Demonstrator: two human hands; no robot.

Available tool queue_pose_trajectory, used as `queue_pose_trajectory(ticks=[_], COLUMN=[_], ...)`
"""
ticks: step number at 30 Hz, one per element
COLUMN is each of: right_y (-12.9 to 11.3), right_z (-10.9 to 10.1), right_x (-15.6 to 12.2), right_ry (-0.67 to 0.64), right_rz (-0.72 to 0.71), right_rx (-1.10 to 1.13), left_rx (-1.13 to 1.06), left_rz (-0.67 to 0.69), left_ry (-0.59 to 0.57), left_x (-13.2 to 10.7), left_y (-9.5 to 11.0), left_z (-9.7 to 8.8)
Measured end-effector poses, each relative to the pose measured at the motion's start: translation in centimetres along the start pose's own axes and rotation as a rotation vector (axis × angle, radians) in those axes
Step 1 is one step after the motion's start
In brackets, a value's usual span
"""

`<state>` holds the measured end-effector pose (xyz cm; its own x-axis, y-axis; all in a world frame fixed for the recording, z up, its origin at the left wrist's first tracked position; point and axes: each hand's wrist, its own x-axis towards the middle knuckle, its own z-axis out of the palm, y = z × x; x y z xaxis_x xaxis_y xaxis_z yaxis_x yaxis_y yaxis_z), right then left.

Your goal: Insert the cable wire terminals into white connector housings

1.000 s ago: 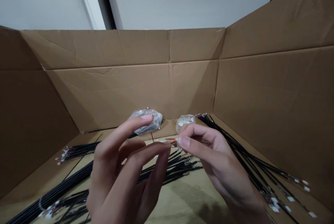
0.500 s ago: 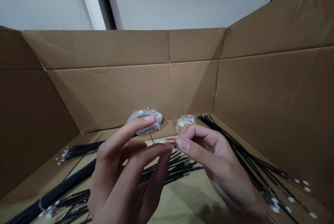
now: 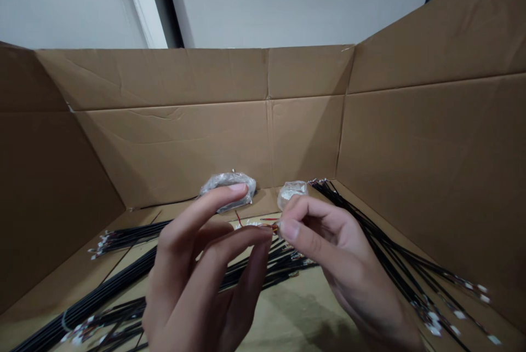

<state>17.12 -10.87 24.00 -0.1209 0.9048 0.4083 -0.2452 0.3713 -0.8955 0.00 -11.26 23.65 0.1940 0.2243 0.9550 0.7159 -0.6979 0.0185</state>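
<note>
My left hand and my right hand meet at their fingertips, pinching a thin red-and-black wire with a small pale connector. The exact grip is partly hidden by my fingers. Just beyond my left forefinger lies a clear plastic bag of small parts, and a smaller clear bag sits behind my right fingers. Beneath my hands lies a bundle of black wires. More black leads with white-tipped ends fan out to the right of my right hand.
A cardboard box's folded walls surround the work on three sides. Another black wire bundle lies left of my left hand, and a longer one runs to the bottom left. A pale wall stands behind the box.
Both hands have shifted slightly, the left moving a little to the right, while keeping hold of the thin wire. The bags and wire bundles have stayed in place.
</note>
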Motion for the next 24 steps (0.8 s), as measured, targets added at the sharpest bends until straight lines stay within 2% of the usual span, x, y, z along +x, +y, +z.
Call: queue_pose_trajectory(ticks=[24], right_y=[0.07], right_z=[-0.02], right_x=[-0.02], right_ry=[-0.016], right_rz=[-0.035], right_rx=[-0.006], left_rx=[-0.013], left_rz=[0.02], left_ry=[0.034], left_x=[0.22], left_y=[0.03], left_z=[0.39])
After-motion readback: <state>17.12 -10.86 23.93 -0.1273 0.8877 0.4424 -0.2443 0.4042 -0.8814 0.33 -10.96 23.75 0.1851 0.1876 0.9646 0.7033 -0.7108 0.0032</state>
